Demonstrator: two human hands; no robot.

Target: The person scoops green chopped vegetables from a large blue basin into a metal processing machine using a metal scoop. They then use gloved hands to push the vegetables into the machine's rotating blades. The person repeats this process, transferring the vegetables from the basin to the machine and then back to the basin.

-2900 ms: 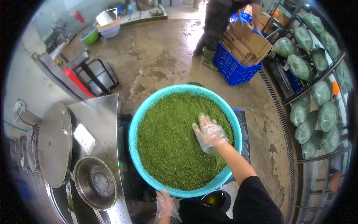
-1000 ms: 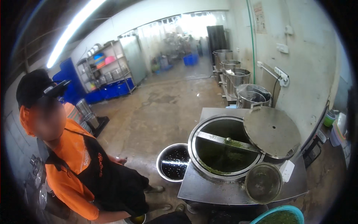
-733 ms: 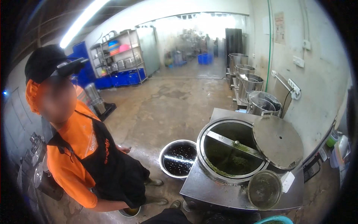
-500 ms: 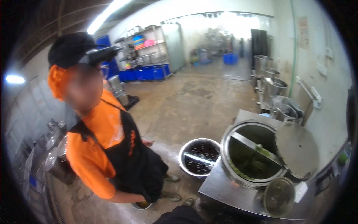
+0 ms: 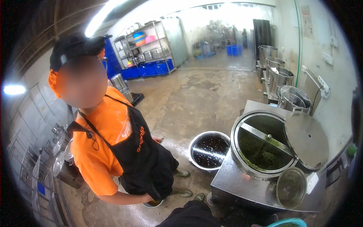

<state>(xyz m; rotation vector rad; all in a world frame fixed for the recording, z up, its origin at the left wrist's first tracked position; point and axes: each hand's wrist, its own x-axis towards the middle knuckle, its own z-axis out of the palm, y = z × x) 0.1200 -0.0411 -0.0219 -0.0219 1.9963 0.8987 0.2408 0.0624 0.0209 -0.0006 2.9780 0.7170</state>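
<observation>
Neither of my hands shows; only my dark clothing [image 5: 193, 215] comes in at the lower edge. Closest to me on the right stands a steel machine [image 5: 236, 189] with a round open vat [image 5: 234, 145]. Wet green chopped matter [image 5: 251, 157] lines the vat, and a flat bar [image 5: 257, 134] crosses its mouth. Its round steel lid [image 5: 308, 142] leans open on the right. A round see-through cover [image 5: 291, 187] rests at the machine's front corner. The teal rim of a basin [image 5: 289, 220] shows at the bottom right.
A co-worker in an orange shirt [image 5: 92, 159] and black apron stands close on my left. Between us and the machine, a wide steel bowl [image 5: 193, 160] of dark liquid sits on the wet floor. Several steel pots [image 5: 281, 81] line the right wall. A shelf rack [image 5: 166, 41] stands behind.
The machine and bowl sit slightly further right in the picture. The teal basin rim has come into view at the bottom right. The co-worker remains beside me, with the head slightly turned.
</observation>
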